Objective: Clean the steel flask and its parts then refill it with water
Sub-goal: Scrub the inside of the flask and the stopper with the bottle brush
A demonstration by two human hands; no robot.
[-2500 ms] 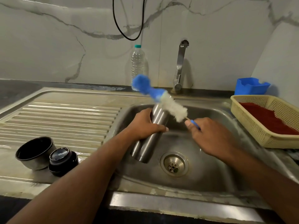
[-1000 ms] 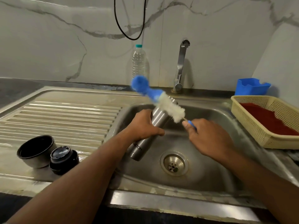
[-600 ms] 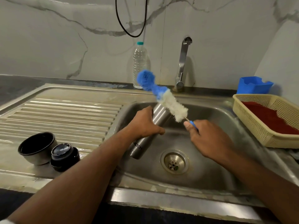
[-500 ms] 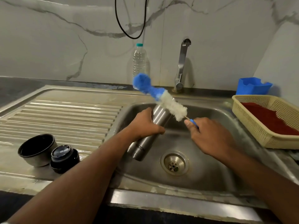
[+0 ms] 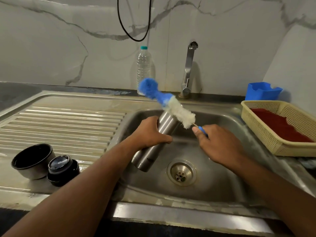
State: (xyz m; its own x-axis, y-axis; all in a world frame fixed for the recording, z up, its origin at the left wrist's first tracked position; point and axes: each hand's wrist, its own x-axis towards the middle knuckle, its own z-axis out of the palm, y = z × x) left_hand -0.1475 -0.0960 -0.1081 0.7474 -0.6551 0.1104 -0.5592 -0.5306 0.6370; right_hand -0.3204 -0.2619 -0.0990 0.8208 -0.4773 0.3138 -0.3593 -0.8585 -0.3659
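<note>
My left hand point(image 5: 150, 132) grips the steel flask point(image 5: 156, 142) round its middle and holds it tilted over the sink basin point(image 5: 213, 168), mouth pointing up and away. My right hand point(image 5: 218, 144) holds the blue handle of a bottle brush point(image 5: 172, 106). The brush's white and blue bristle head lies across the flask's mouth, outside the flask. On the draining board at the left stand the flask's steel cup point(image 5: 32, 161), open side up, and its black stopper cap point(image 5: 62, 170), side by side.
A steel tap point(image 5: 189, 69) rises behind the basin; no water shows at it. A clear plastic bottle point(image 5: 144, 69) stands at the wall. At the right sit a yellow basket point(image 5: 266, 130) with a red cloth and a blue holder point(image 5: 262, 91). A black cable hangs above.
The brush head has shifted slightly back and forth across the flask's mouth. The flask has turned a little in my left hand. Cup and cap have not moved.
</note>
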